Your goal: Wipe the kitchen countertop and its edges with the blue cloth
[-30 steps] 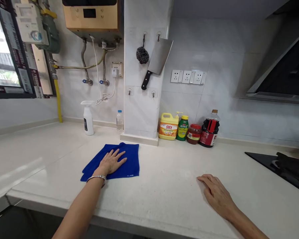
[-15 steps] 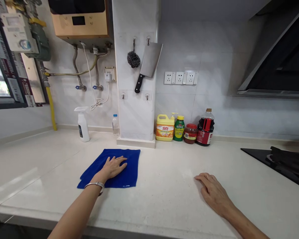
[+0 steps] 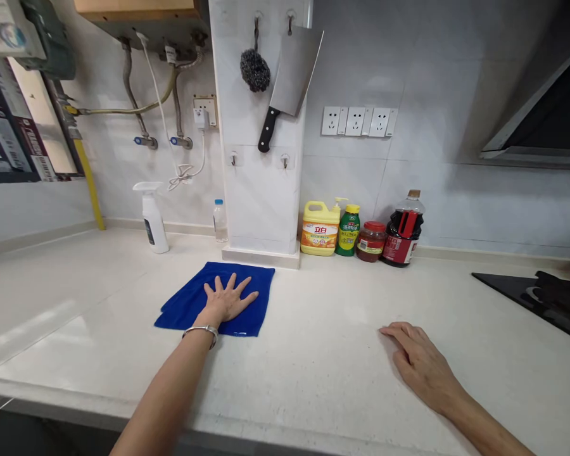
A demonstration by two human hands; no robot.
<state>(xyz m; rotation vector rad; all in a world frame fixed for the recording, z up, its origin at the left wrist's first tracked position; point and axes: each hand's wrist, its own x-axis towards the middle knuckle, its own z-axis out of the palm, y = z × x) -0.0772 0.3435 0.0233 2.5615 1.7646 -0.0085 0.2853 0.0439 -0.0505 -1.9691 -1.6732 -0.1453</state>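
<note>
Left hand (image 3: pixel 228 301) lies flat on the cloth (image 3: pixel 180 310), fingers spread wide; right hand (image 3: pixel 420 361), fingers loosely extended, rests near right on the counter (image 3: pixel 313 373). Even palm pressure should prevent bunching

You wear a thin silver bangle (image 3: pixel 200 330) just behind your left hand (image 3: pixel 228 301); your right hand (image 3: pixel 420 362) and both forearms are bare.

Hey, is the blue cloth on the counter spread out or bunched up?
Spread out flat: the blue cloth lies as a rough square on the counter, under the open left hand.
</note>
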